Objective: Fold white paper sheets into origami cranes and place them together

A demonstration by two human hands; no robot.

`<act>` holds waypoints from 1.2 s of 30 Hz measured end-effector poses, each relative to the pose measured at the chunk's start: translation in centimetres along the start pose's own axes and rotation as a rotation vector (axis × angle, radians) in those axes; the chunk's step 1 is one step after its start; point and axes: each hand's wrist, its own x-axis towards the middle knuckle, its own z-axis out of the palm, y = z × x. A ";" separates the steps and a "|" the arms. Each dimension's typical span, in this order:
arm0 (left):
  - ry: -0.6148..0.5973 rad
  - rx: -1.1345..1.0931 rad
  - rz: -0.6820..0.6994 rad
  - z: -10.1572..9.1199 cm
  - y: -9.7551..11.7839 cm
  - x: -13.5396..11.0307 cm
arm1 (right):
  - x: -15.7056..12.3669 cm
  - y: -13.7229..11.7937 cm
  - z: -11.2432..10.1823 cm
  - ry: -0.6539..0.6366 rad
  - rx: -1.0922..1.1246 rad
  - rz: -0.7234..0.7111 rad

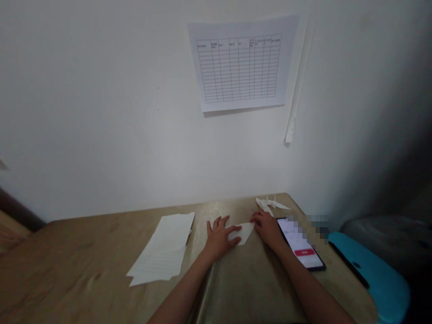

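A small folded piece of white paper (245,232) lies flat on the brown table between my two hands. My left hand (218,238) rests over its left side with the fingers spread, the thumb and index finger touching the paper. At the paper's upper right corner, the fingertips of my right hand (266,228) are drawn together on the edge. Just behind my right hand lie folded white paper shapes (272,204) with pointed ends, perhaps paper cranes.
Several white sheets (165,247) lie stacked to the left. A lit phone (305,253) rests right of my right forearm. Beyond the table's right edge is a blue rounded object (378,274). A printed grid sheet (241,67) hangs on the wall behind the table (87,270).
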 end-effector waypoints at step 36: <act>0.012 0.012 0.000 0.1 0.0 -0.1 | -1.1 -0.1 -0.1 -0.094 0.012 -0.018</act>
